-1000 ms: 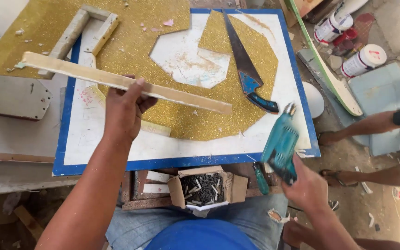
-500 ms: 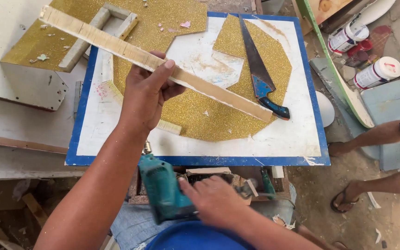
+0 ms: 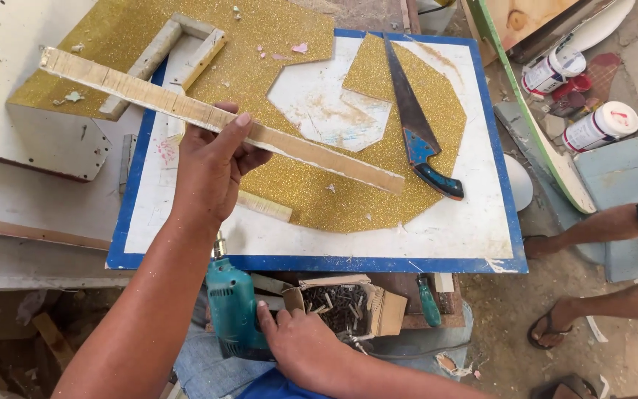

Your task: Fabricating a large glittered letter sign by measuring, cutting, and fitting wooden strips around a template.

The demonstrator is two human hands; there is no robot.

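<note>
Above the white board with the blue border (image 3: 186, 244), which lies flat on the worktop, I see my left hand (image 3: 212, 166) gripping a long, pale wooden strip (image 3: 215, 118). Its fingers are curled over the strip's upper edge and the thumb is tucked underneath, so the hand is pinching the wood near its middle. The strip hangs at a slant over the board, its upper end reaching past the board's top left corner and its lower end pointing toward the board's centre.

Over the board lies a gold glitter sheet (image 3: 319, 192) with an angular hole cut out of it, showing white beneath. On that sheet, toward the board's right side, rests a handsaw with a blue and black handle (image 3: 416, 140), its blade pointing to the board's far edge. At the board's top left corner sits a small open wooden frame (image 3: 164, 55). A short glittered offcut (image 3: 263, 205) lies on the board just beside my left wrist.

Below the board's near edge, my right hand (image 3: 300, 343) rests against a teal power drill (image 3: 234, 307), fingers loosely bent around its body; I cannot tell how firmly it grips. Just beside that hand sits an open cardboard box of dark screws (image 3: 345, 307). A green-handled screwdriver (image 3: 428, 303) lies beyond the box, still under the board's near edge.

To the board's right, on the floor, stand two white tins (image 3: 599, 125), and another person's bare legs (image 3: 614, 303) reach in there.
</note>
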